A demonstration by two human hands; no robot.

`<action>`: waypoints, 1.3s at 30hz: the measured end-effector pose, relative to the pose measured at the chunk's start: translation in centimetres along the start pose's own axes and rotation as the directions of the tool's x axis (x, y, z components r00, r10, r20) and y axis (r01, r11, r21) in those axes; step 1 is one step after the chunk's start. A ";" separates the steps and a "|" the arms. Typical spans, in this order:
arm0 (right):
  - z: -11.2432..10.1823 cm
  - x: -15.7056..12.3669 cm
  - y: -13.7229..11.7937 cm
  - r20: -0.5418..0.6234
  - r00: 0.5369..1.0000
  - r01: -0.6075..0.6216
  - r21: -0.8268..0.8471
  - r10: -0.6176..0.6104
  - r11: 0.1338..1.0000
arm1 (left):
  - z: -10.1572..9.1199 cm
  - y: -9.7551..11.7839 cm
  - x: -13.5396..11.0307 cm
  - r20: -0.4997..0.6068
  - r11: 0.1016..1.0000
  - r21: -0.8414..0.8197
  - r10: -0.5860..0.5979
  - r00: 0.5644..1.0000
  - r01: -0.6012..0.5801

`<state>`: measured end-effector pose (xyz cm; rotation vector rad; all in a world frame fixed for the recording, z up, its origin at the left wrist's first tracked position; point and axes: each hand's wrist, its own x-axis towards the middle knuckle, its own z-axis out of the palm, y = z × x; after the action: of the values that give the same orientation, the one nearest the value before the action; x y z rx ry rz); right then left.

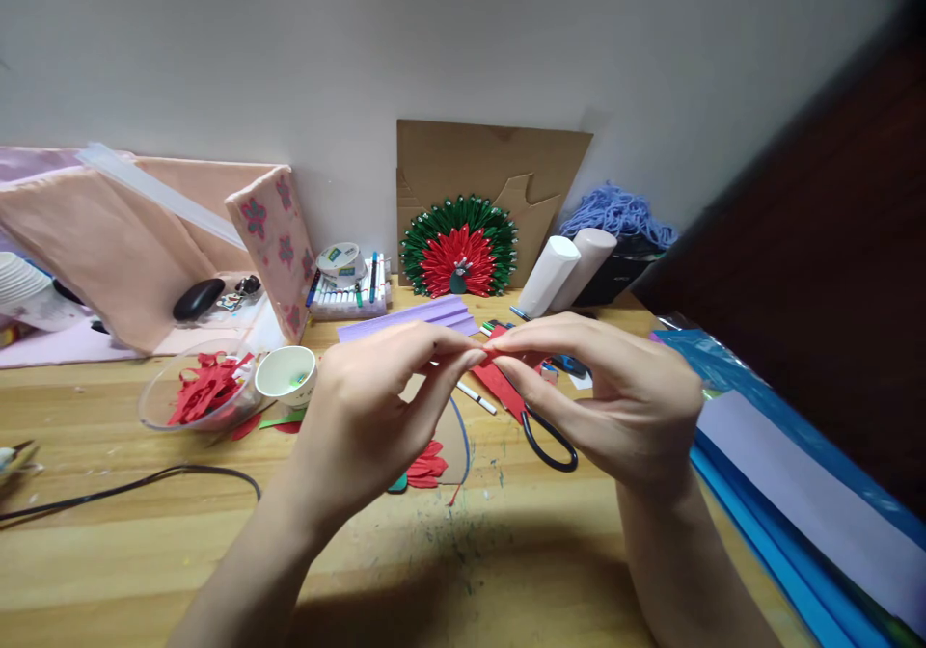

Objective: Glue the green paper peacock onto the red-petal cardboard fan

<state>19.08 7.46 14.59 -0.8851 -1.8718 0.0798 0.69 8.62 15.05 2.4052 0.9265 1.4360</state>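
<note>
My left hand (394, 402) and my right hand (604, 388) meet above the middle of the table. Both are closed in a pinch, fingertip to fingertip, on a small red strip (487, 351) mostly hidden by the fingers. Under them lies a round cardboard piece (454, 436) with a blue outline, partly covered by my left hand. Red petal-like pieces (426, 467) are on it, beside a dark green piece (397, 484). Just behind my right hand are a red sheet (506, 390) and a black scissors handle (550, 444). A white marker (476, 397) lies between the hands.
A clear bowl (155, 407) of red strips and a paper cup (285, 376) stand at left. At the back, a green-and-red peacock (459, 248) leans on cardboard (470, 161), near a marker box (351, 296), white rolls (551, 277) and blue yarn (618, 214). Coloured sheets (810, 474) lie right.
</note>
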 end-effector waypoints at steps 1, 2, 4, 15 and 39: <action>0.0 0.0 0.0 0.008 1.000 0.016 -0.002 -0.016 1.000 | 0.0 0.0 0.0 0.008 1.000 -0.016 -0.002 1.000 0.002; 0.0 0.0 0.0 0.012 1.000 0.026 -0.004 -0.026 1.000 | 0.1 0.1 0.0 0.015 0.999 -0.038 -0.009 1.000 0.009; 0.1 0.0 0.0 0.008 0.999 0.032 0.000 -0.032 0.999 | 0.2 0.2 -0.1 0.022 0.994 -0.100 -0.041 0.999 0.043; 0.5 -0.2 0.2 -0.099 0.985 0.148 0.050 -0.143 0.988 | 0.1 0.6 0.3 0.065 0.852 -0.433 -0.296 0.953 0.294; 1.0 -0.1 0.7 -0.144 0.976 0.178 0.103 -0.163 0.979 | -0.3 0.2 0.6 0.194 0.761 -0.468 -0.407 0.893 0.449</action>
<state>18.66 8.20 13.73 -0.6323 -1.7897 0.0213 0.70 8.75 15.74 1.7126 0.8727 1.2033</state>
